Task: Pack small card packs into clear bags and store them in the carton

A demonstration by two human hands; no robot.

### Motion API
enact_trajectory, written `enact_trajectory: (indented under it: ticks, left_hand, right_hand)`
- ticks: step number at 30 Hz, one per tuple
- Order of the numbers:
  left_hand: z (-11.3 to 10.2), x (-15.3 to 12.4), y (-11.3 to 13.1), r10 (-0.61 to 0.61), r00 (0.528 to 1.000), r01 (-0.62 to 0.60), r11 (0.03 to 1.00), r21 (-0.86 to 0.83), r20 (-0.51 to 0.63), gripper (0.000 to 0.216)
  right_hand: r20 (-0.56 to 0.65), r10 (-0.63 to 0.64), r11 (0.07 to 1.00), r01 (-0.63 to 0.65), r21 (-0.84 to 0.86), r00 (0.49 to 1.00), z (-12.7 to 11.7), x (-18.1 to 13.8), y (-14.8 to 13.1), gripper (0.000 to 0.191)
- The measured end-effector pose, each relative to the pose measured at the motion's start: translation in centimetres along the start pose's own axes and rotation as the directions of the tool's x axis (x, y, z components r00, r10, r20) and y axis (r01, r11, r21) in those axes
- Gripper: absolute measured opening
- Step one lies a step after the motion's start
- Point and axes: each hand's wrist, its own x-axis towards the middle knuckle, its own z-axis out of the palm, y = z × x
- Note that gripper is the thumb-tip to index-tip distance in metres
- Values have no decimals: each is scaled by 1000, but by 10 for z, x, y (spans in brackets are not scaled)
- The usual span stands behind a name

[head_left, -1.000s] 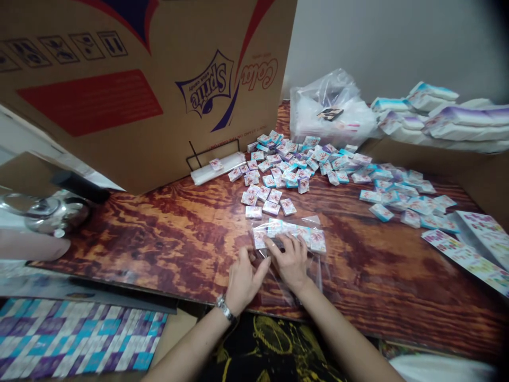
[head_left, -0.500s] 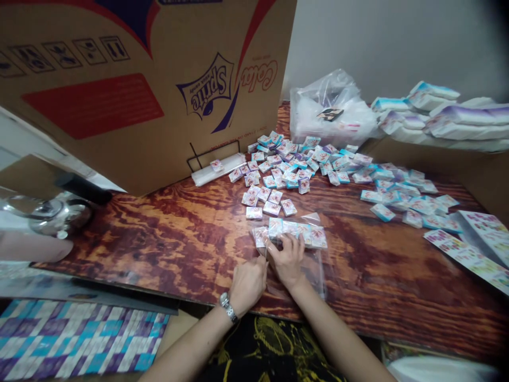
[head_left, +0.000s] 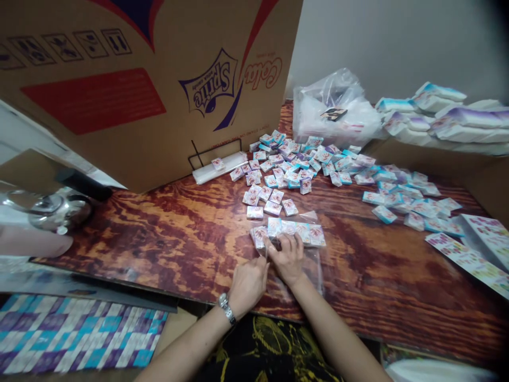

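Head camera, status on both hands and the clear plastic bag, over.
Left hand pinching clear plastic bag. Right hand on the bag, over a row of small printed boxes. Loose boxes close beyond it, apart from both hands.

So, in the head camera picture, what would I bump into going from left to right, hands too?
Shiny metal thing → silver wristwatch → left hand → right hand → colourful printed sheet.
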Motion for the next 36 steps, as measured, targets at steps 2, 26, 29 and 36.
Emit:
enact_trajectory:
  ticks: [2,26,29,36]
  left_hand:
    - [2,0,0,-2,1000,2,1000,-1,-4,26]
    - [-4,-2,-11,-53,997,53,999,8,-48,19]
    - [-5,-3,-15,-56,997,56,998,10,-47,19]
    - [-7,-3,-22,-96,994,97,995,33,-44,20]
  right_hand:
    - [-31,36,999,-36,-10,999,3,3,-6,27]
    - [552,-88,834,-242,497,829,6,21,-15,32]
    - [552,-39,833,-278,479,833,4,22,-16,31]
    - [499,-97,780,-246,576,861,7,12,-14,31]
